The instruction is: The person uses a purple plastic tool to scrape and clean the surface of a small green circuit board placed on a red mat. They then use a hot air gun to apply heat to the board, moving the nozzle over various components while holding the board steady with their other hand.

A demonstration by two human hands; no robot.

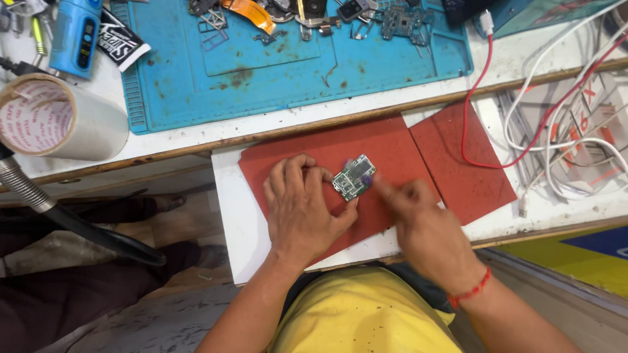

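A small green circuit board [353,176] lies on a red mat [392,147] on a white pull-out shelf. My left hand [302,209] grips the board's left edge between fingers and thumb. My right hand [418,219] is blurred, its forefinger touching the board's right edge, with something small and purple under the fingertip. A red thread band sits on my right wrist.
A second red mat [471,157] lies to the right. Above is a blue work mat [261,72] strewn with phone parts, a tape roll [59,117], a blue tool [75,33], and red and white cables [562,124]. A flexible hose [59,212] hangs left.
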